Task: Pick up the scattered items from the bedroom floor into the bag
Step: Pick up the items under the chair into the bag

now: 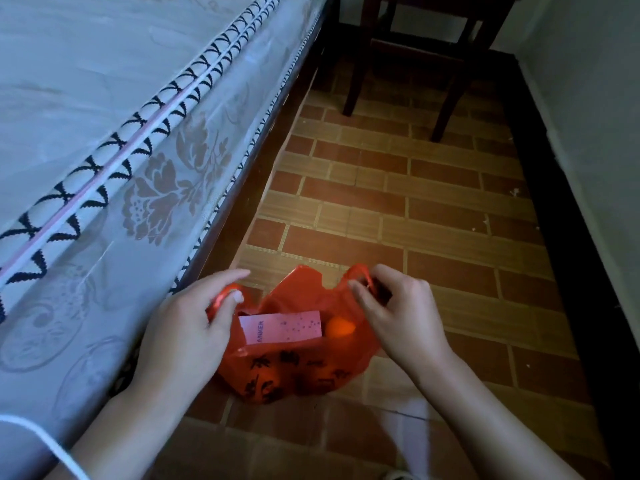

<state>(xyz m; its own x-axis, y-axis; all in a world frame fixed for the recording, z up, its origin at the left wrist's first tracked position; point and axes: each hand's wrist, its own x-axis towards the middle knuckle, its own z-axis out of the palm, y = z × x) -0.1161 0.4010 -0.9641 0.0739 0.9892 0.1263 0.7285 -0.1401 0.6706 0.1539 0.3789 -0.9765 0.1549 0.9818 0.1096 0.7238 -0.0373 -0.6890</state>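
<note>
A red plastic bag [301, 368] with black characters printed on it sits on the tiled floor next to the bed. My left hand [194, 327] grips the bag's left handle and my right hand [398, 313] grips its right handle, holding the mouth apart. Inside the bag a white box marked ANKER [280, 327] lies across the opening. A small orange ball [341, 327] rests just right of the box.
A mattress [104, 133] with floral fabric and black-and-white trim fills the left side. Dark wooden chair legs [446, 109] stand at the far end of the brick-pattern floor [415, 216]. A pale wall [595, 133] with a dark skirting strip runs along the right.
</note>
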